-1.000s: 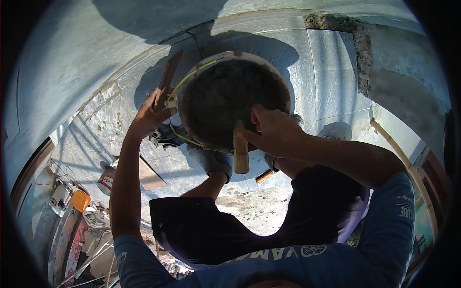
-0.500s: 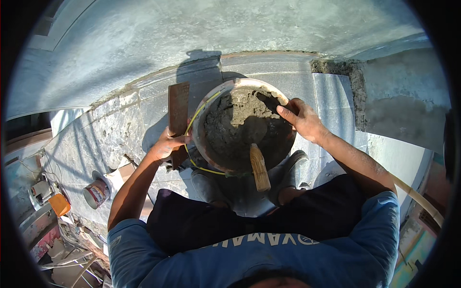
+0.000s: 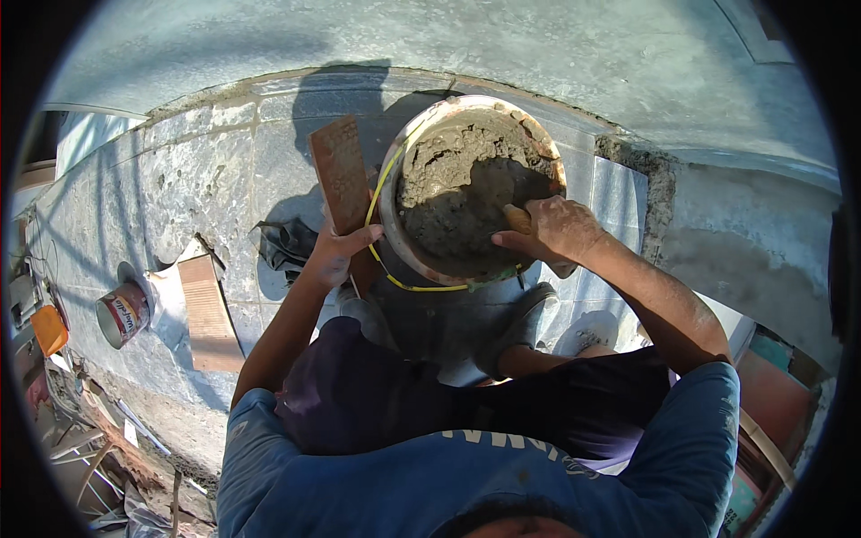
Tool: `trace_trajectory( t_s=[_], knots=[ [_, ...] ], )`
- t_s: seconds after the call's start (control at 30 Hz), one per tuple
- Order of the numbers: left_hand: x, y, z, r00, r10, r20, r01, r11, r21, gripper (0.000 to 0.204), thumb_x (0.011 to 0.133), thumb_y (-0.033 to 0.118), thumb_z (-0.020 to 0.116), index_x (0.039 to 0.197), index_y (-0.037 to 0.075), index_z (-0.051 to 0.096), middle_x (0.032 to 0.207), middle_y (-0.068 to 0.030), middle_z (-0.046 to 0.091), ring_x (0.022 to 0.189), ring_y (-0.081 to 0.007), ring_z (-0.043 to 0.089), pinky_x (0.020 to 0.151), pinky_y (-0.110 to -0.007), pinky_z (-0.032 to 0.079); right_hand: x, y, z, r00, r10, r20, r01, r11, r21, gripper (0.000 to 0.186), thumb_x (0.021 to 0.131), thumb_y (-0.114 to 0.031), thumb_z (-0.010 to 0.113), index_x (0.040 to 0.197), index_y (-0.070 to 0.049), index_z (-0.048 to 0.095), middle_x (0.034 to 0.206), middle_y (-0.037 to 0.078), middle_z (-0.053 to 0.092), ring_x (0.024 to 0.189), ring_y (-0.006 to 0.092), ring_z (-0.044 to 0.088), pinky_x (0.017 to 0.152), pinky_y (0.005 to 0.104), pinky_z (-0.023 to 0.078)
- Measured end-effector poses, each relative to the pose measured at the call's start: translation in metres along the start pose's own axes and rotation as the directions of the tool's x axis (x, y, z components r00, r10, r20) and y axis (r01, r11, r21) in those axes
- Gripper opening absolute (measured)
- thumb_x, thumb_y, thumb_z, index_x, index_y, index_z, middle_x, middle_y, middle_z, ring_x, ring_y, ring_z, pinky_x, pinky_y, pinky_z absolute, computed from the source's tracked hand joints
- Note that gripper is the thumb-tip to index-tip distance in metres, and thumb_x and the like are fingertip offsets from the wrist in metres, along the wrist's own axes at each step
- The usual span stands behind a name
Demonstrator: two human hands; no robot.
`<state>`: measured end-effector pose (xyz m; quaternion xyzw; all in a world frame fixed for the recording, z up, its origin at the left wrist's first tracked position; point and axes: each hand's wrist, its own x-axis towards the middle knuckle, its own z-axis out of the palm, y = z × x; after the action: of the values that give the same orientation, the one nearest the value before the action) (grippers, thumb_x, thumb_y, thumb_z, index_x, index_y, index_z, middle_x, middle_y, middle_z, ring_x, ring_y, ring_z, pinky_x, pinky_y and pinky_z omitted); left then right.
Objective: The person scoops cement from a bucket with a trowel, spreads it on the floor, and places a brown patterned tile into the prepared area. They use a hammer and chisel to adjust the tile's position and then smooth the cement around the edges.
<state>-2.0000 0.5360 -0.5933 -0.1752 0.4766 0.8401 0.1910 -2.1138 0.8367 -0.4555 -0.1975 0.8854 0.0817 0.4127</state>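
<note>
A round bucket (image 3: 389, 193) holding wet grey mortar (image 3: 466, 206) stands on the floor in front of me. My right hand (image 3: 560, 231) is closed around the wooden handle (image 3: 517, 218) of a tool, over the bucket's right side. The tool's working end appears sunk in the mortar and cannot be made out. Left of the bucket, my left hand (image 3: 341, 251) grips a narrow brown tile strip (image 3: 341, 170), thumb across its face. The strip stands on end, tilted, beside the bucket's yellow handle (image 3: 381, 202).
A crumpled black item (image 3: 289, 244) lies left of the tile strip. Farther left are a ribbed tan board (image 3: 208, 309), an open tin can (image 3: 124, 314) and an orange container (image 3: 48, 330). Debris lies at lower left; a plastered wall (image 3: 404, 40) rises beyond the floor.
My right hand has gone from a black item at the bucket's far right rim to the wooden handle, which has shifted from the near rim. The view has turned; the left hand keeps the tile strip.
</note>
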Motion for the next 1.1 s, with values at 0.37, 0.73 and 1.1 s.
trace_trajectory(
  t_s=[0.37,0.73,1.1],
  knots=[
    [0.005,-0.018,-0.014,0.999,0.019,0.041,-0.012,0.986,-0.167,0.057,0.084,0.009,0.079,0.133,0.008,0.05,0.12,-0.0028,0.06,0.115,-0.0156,0.057,0.1,-0.035,0.044,-0.029,0.011,-0.065,0.996,0.088,0.017,-0.08,0.96,-0.27,0.03,0.092,-0.011,0.054,0.121,0.0,0.057,0.102,0.021,0.07,0.098,0.0395,0.069,0.086,0.0486,0.055],
    [0.013,-0.03,-0.016,0.992,-0.001,0.128,0.039,0.955,-0.295,0.06,0.084,0.014,0.081,0.135,0.009,0.049,0.121,-0.002,0.059,0.115,-0.0159,0.056,0.099,-0.035,0.045,0.004,-0.073,0.02,0.971,0.075,0.227,-0.197,0.789,0.582,0.033,0.084,-0.013,0.064,0.108,0.008,0.054,0.086,0.023,0.066,0.073,0.0333,0.071,0.067,0.0411,0.058],
    [0.014,-0.042,-0.02,0.995,-0.03,0.097,0.057,0.953,-0.298,0.057,0.086,0.015,0.08,0.134,0.008,0.051,0.121,-0.0029,0.06,0.114,-0.0168,0.057,0.098,-0.035,0.045,0.004,-0.081,0.059,0.948,-0.054,0.313,-0.305,0.114,0.945,0.024,0.087,-0.013,0.068,0.096,-0.001,0.051,0.07,0.009,0.059,0.058,0.0169,0.061,0.05,0.0329,0.05]
  ],
)
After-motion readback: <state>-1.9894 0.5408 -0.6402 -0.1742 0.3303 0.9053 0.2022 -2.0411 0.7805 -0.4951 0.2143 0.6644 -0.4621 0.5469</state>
